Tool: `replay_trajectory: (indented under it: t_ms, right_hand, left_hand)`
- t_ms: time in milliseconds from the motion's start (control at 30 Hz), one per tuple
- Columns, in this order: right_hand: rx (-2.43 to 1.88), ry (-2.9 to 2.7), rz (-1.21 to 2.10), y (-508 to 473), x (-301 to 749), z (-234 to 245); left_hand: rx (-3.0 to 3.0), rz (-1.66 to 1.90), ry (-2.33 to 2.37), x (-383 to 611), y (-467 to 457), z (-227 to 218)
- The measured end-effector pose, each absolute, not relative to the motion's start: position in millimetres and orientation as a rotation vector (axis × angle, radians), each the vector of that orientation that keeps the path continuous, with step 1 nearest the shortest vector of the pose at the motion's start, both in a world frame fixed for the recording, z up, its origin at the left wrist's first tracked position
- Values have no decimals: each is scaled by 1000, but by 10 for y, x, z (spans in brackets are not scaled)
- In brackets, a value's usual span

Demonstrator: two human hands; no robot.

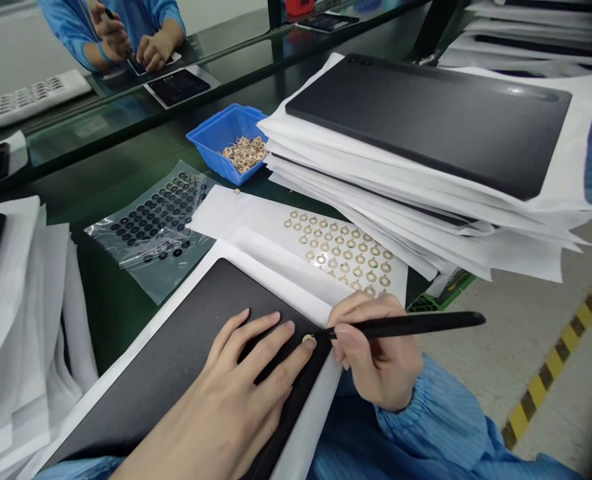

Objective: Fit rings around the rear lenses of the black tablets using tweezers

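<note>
A black tablet-like panel lies on white paper right in front of me. My left hand rests flat on it with the fingers spread, and its index fingertip touches a small tan ring near the panel's corner. Between the fingers of my right hand are black tweezers, their tip reaching that same ring. Just beyond the panel is a white sheet bearing rows of gold-tan ring stickers. A clear plastic bag with black rings lies to its left.
A blue bin holds loose tan rings. Tall stacks of black panels interleaved with paper stand at right, another paper stack at left. Across the bench a co-worker's hands work on a device. Yellow-black floor tape runs at right.
</note>
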State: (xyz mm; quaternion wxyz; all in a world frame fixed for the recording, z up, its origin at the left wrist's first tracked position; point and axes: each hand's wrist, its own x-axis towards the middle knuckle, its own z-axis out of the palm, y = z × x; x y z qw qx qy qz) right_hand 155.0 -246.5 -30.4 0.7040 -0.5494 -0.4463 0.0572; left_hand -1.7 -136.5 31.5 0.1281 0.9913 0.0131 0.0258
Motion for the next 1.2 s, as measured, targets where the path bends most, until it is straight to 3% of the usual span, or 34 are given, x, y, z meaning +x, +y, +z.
replay_trajectory:
  t_ms: [333, 700, 1033, 1200]
  right_hand:
    - [-994, -792, 379, -2475, 1536, -347]
    - [-1155, -889, 280, -2505, 1537, -340]
    - [-1026, -900, 317, -2525, 1511, -337]
    - [-1088, -1037, 241, -2441, 1726, -17]
  left_hand:
    - [2972, 191, 144, 44, -1443, 321]
    - [3022, 185, 152, 37, -1422, 326]
    - [2956, 126, 195, 11, -1355, 285]
    - [2953, 137, 181, 19, -1343, 309]
